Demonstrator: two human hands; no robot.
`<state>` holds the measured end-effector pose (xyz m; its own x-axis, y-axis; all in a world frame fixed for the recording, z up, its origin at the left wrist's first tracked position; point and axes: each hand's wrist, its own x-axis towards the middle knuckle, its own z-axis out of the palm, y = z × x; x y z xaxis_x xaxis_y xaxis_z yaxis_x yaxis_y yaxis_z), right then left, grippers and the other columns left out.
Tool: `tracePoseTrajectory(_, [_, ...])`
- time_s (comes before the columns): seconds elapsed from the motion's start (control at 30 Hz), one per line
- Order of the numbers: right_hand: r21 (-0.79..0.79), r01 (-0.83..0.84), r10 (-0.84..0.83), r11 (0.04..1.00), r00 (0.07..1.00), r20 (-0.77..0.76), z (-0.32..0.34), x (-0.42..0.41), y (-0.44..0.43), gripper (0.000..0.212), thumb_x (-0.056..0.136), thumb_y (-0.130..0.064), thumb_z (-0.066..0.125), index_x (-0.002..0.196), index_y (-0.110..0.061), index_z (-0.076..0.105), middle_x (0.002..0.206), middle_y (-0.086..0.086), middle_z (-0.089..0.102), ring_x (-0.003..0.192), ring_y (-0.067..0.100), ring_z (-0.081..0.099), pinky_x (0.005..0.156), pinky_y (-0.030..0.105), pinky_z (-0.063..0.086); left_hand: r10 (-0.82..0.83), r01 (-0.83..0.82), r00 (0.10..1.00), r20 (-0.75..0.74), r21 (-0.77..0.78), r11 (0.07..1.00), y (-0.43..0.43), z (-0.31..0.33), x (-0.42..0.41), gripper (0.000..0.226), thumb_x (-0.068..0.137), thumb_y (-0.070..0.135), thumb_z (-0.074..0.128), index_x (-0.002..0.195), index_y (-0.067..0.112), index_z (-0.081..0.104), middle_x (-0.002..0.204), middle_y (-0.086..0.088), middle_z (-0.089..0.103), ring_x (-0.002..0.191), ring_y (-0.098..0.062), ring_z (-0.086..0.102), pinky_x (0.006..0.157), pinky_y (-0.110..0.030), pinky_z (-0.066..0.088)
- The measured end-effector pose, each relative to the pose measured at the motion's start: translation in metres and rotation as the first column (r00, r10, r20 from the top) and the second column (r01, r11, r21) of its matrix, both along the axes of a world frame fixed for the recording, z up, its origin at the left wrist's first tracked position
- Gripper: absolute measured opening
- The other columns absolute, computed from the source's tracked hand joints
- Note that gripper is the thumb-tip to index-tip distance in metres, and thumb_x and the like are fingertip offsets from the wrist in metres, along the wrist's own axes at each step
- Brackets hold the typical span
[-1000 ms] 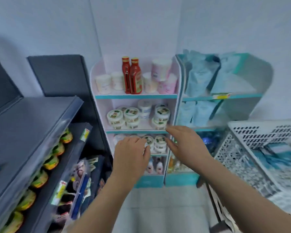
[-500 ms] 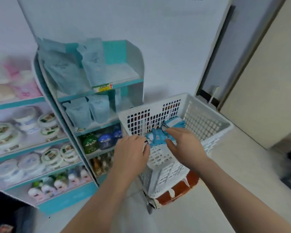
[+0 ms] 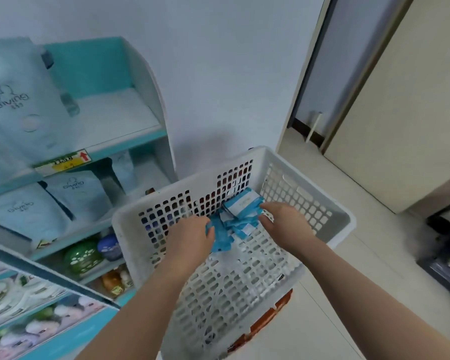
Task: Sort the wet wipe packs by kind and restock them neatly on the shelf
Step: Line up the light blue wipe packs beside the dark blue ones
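Early stage, it is judged. Blue-and-white wet wipe packs (image 3: 240, 211) are piled unsorted inside the white perforated plastic basket (image 3: 346, 220). The pile edge is gripped by the curled left hand (image 3: 190, 240). The right hand (image 3: 286, 224) is laid against the pile, and its hold cannot be told. The teal-and-white shelf (image 3: 115, 113) left of the basket is part-stocked.

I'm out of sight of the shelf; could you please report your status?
Left hand grips wipe packs in basket. Right hand on them, grip unclear. Nothing in the way.
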<state>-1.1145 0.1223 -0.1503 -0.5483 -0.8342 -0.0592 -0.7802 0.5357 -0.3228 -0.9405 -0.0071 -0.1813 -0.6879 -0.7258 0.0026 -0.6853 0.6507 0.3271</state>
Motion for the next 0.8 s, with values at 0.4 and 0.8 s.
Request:
tracePoseTrajectory(0.4, [0.207,-0.162,0.105,0.965,0.959,0.263,-0.104,-0.125,-0.11,0.054,0.099,-0.031,0.048,0.147,-0.011,0.034,0.151,0.01,0.036,0.136,0.025,0.036,0.109,0.029,0.026,0.279,-0.272,0.959,0.041,0.4,0.875,-0.05,-0.102,-0.074,0.024,0.094,0.029,0.056,0.11,0.012,0.064,0.105,-0.004,0.066,0.092,-0.019,0.06,0.079,-0.03,0.048])
tracePoseTrajectory(0.8, [0.127,-0.36,0.266,0.924,0.845,0.464,-0.168,-0.159,-0.118,0.034,0.097,-0.008,0.046,0.128,-0.005,0.059,0.137,0.011,0.054,0.125,0.026,0.049,0.106,0.024,0.031,0.675,-0.442,0.737,0.012,0.764,0.469,-0.049,-0.145,-0.169,0.043,0.082,0.03,0.074,0.119,0.014,0.058,0.114,-0.001,0.065,0.104,-0.02,0.062,0.084,-0.028,0.049])
